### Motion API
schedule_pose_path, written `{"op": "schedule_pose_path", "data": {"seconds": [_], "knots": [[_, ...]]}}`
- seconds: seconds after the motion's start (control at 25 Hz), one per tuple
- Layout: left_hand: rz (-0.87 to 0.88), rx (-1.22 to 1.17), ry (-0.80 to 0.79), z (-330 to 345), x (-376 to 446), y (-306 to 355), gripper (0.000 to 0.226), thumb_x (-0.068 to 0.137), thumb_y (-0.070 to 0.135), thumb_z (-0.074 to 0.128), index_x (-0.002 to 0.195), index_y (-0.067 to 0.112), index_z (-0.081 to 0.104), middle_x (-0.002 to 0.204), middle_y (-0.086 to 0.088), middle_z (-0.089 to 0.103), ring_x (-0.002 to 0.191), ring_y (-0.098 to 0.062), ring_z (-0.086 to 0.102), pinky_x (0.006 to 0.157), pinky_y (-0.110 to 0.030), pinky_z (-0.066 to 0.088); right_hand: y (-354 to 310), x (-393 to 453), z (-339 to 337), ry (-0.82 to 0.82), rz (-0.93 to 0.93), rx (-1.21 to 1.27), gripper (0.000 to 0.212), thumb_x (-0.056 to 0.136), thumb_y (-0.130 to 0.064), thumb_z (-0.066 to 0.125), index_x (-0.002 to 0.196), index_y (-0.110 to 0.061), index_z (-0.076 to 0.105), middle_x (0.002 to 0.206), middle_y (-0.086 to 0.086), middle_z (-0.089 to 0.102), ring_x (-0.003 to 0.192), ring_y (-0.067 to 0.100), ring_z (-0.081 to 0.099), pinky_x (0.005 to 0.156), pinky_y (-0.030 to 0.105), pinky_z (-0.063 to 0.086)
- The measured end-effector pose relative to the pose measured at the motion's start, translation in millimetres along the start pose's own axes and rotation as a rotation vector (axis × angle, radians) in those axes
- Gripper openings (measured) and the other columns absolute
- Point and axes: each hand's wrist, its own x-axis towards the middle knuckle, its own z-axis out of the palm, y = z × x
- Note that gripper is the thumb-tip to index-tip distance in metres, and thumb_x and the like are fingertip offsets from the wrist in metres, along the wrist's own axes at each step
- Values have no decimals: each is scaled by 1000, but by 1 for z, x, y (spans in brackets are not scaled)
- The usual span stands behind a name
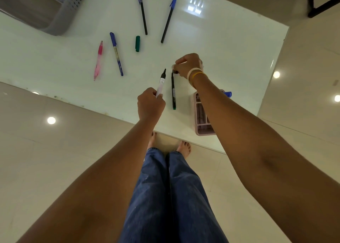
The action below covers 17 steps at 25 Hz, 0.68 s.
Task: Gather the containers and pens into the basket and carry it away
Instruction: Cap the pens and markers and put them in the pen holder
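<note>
Fingers [176, 63] of right hand [187, 65] on black pen's [173, 91] far tip.

The white table [220, 58] bears a grey basket [60, 16], loose pens [116, 54], a green cap [137, 43] and a pink organiser [202, 117].

Looks like a room in a home or plain office, can't tell which: glossy white tabletop [220, 45] w/ loose capped pens, pale polished floor tiles [55, 150] mirroring round ceiling lights, bare feet [184, 148] under table edge (so prob. domestic), grey perforated plastic basket [60, 8].
</note>
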Motion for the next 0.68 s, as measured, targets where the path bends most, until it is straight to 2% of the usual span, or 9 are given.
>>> {"op": "schedule_pose_path", "data": {"seconds": [0.08, 0.16, 0.32, 0.52, 0.68], "knots": [[15, -11, -12, -1, -2, 0, 15, 90, 20, 60, 85, 6, 62, 77, 0, 60, 66, -16, 53, 49, -13, 29, 0, -9, -5, -4, 113, 463, 9, 79, -9, 74, 72, -12, 69, 79, 8, 69, 78, 23, 67, 79, 32, 60], [59, -6, -23, -2, -4, 0, 17, 91, 21, 60, 90, 5, 64, 78, 1, 60, 67, -16, 54, 49, -12, 29, 4, -14, -4, -24, 141, 633, 11, 81, -6, 72, 73, -11, 68, 80, 11, 69, 80, 25, 68, 79, 34, 60], [105, 2, -25, -6, -4, 1, 18, 91, 23, 62, 92, 6, 66, 80, -1, 63, 67, -17, 56, 50, -12, 31, 9, -24, 0, -90, 150, 655, 7, 83, -4, 70, 79, -9, 68, 83, 13, 71, 81, 27, 71, 80, 37, 61], [138, 15, -22, -6, -5, -2, 18, 89, 22, 62, 90, 5, 68, 83, -7, 70, 71, -25, 62, 63, -25, 43, 12, -24, -3, 49, 117, 709, 6, 82, -5, 71, 79, -10, 70, 79, 10, 71, 79, 27, 72, 77, 38, 61], [162, -19, -58, -6, -7, -1, 18, 89, 21, 61, 85, 4, 68, 80, -11, 70, 66, -28, 62, 62, -30, 50, 14, -32, 0, -87, 84, 610, 6, 82, 1, 70, 83, -4, 71, 88, 16, 70, 85, 33, 71, 82, 44, 60]]}}
